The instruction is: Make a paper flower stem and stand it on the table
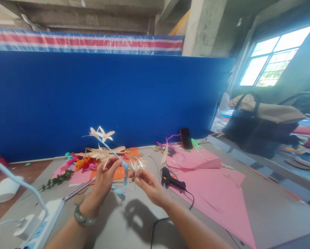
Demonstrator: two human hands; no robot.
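My left hand [106, 176] pinches a thin light-blue stem [108, 148], which rises to pale cream star-shaped flowers [103, 133] at its upper end. A loose light-blue strip [125, 173] hangs down from the stem between my hands. In the fingertips of my right hand [149, 185] is a small pale flower [136, 167] with thin, spiky petals. It is close to the blue strip; whether they touch I cannot tell. Both hands are above the grey table, and a bracelet [82, 216] circles my left wrist.
A black glue gun [172, 180] lies on pink paper [212, 193] to the right, its cord trailing forward. A phone [186, 138] leans at the blue partition [113, 97]. Colourful craft pieces [79, 163] and a green sprig [57, 180] lie left; a power strip [44, 221] is front left.
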